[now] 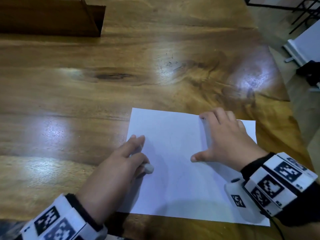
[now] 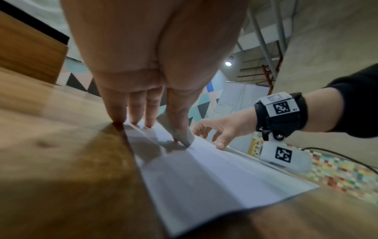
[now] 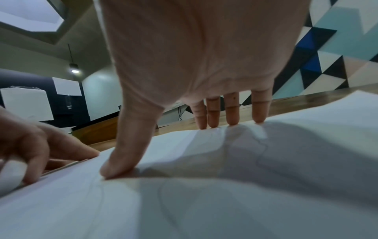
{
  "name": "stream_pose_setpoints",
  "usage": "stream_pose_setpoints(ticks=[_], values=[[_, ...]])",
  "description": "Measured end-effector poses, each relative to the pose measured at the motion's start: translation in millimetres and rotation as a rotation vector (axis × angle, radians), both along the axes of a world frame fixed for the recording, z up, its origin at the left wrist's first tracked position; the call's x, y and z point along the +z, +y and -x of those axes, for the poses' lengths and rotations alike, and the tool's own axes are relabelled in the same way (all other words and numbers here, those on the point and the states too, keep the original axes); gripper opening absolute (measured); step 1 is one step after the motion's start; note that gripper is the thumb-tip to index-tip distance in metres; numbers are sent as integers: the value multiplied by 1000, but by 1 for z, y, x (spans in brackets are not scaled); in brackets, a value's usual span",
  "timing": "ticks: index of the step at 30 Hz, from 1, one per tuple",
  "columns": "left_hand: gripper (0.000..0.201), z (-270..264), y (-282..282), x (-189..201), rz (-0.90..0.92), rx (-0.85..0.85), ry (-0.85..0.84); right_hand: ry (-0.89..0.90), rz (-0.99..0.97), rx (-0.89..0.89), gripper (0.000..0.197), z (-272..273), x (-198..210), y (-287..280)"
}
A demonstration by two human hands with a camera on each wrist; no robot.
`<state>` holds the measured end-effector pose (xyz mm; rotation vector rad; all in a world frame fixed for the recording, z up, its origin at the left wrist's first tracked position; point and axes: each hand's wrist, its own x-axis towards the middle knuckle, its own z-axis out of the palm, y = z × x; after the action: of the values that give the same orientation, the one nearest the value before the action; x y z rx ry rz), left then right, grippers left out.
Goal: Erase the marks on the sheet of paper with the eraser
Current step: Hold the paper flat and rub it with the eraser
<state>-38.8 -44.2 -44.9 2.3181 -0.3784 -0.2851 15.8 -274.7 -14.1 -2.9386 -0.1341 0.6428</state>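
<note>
While your right hand [image 1: 226, 141] is pressing the sheet of paper [image 1: 176, 184] with spread straight fingers, your left hand [image 1: 124, 160] is gripping the eraser [image 1: 148, 168] at the paper's left edge.

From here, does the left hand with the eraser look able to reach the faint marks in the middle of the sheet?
Probably yes. The left hand holds the eraser at the sheet's left edge; bare paper lies between. The right hand presses flat on the right side, clear of that path.
</note>
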Motion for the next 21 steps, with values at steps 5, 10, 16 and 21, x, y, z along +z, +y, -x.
stream_pose_setpoints(ticks=[5,10,16,21], values=[[22,14,22,-6,-152,-171,98,53,17,39,109,25,3,-1],[20,19,29,-5,-200,-184,55,49,-38,89,110,44,0,6],[31,-17,5,31,-160,-14,36,89,-112,224,110,41,-10,37],[20,-64,-21,32,-292,93,-39,98,-68,196,118,40,-17,44]])
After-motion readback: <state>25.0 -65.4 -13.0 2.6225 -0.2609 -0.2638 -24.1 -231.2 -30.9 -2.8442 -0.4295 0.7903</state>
